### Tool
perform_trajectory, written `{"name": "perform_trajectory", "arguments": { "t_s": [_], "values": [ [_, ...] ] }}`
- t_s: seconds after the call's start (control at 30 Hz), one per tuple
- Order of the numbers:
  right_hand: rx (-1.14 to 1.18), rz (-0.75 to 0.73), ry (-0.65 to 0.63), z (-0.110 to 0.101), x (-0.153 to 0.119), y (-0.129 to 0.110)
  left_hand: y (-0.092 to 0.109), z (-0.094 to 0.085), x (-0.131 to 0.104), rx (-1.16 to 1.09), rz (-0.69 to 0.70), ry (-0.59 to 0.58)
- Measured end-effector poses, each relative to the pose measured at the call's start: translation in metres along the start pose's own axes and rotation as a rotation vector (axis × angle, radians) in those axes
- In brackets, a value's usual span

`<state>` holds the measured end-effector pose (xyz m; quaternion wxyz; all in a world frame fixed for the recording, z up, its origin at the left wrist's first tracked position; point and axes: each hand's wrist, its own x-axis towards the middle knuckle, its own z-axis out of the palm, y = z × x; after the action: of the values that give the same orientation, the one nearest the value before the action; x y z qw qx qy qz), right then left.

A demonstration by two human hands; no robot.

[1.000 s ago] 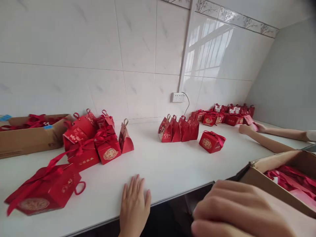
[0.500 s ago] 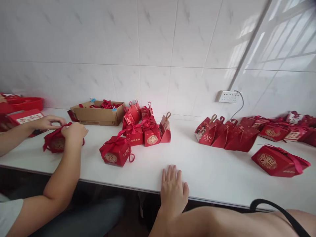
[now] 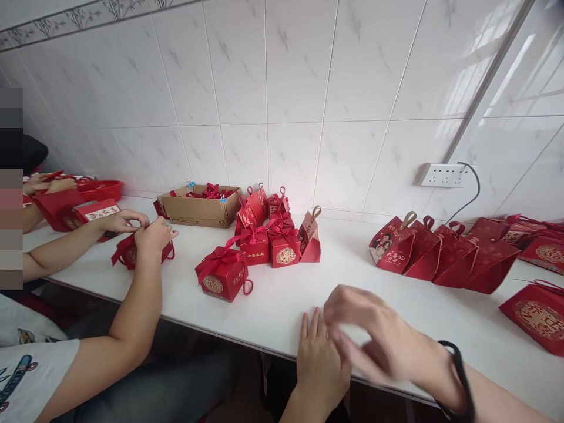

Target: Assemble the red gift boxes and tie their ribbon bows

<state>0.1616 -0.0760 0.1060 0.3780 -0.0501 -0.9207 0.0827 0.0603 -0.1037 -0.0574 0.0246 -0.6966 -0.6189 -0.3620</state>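
Note:
My left hand [image 3: 321, 364] lies flat at the white table's front edge, fingers stretched out, holding nothing. Over it, partly covering its fingers, is my right hand [image 3: 374, 335], blurred, with curled fingers and a black band at the wrist; whether anything is between its fingertips cannot be made out. Nearest on the left is a red box with a ribbon bow [image 3: 222, 275]. Behind it stands a group of small red gift boxes [image 3: 285, 249]. To the right, several red bags with loop handles [image 3: 392, 244] stand in a row, and a red box [image 3: 537, 314] lies nearer the right edge.
At the left, another person's hands [image 3: 152, 235] work on a red box [image 3: 127, 251]. A cardboard box [image 3: 194, 210] of red ribbons stands near the wall, with a red basin [image 3: 103, 190] beyond. A socket strip [image 3: 445, 175] with a cable is on the tiled wall.
My right hand has come in over my left hand, which stays flat on the table. The view has turned left, so more of the neighbouring people shows.

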Motion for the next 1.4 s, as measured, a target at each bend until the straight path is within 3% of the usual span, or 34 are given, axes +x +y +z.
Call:
{"name": "perform_trajectory", "arguments": {
  "t_s": [0.07,0.2,0.3,0.4,0.47,0.53,0.63,0.7,0.83,0.93,1.23,1.4],
  "values": [
    [-0.032,0.139,0.075,0.007,-0.016,0.042,0.001,-0.006,0.003,-0.018,-0.013,-0.042],
    [0.085,0.649,0.205,0.026,-0.07,0.107,-0.002,-0.016,0.008,-0.185,-0.062,-0.173],
    [0.243,0.954,0.35,0.032,-0.098,0.13,-0.008,-0.02,0.015,-0.343,-0.127,-0.193],
    [0.405,1.151,0.363,0.032,-0.105,0.139,-0.016,-0.028,0.036,-0.451,-0.188,-0.149],
    [0.44,1.187,0.329,0.031,-0.104,0.142,-0.027,-0.033,0.06,-0.387,-0.163,-0.043],
    [0.423,1.177,0.297,0.031,-0.102,0.143,-0.042,-0.036,0.086,-0.159,-0.094,0.1],
    [0.375,1.142,0.249,0.032,-0.103,0.143,-0.065,-0.037,0.117,-0.042,-0.096,0.156],
    [0.347,1.137,0.22,0.032,-0.104,0.142,-0.077,-0.036,0.126,0.061,-0.088,0.149],
    [0.321,1.143,0.189,0.031,-0.106,0.142,-0.089,-0.029,0.12,0.34,-0.103,0.096],
    [0.292,1.146,0.159,0.03,-0.106,0.143,-0.091,-0.026,0.114,0.418,-0.128,0.089],
    [0.165,1.163,0.1,0.022,-0.107,0.134,-0.091,-0.026,0.114,0.389,-0.267,0.133],
    [0.119,1.216,0.066,0.017,-0.104,0.13,-0.09,-0.023,0.111,0.378,-0.251,0.162]
  ]
}}
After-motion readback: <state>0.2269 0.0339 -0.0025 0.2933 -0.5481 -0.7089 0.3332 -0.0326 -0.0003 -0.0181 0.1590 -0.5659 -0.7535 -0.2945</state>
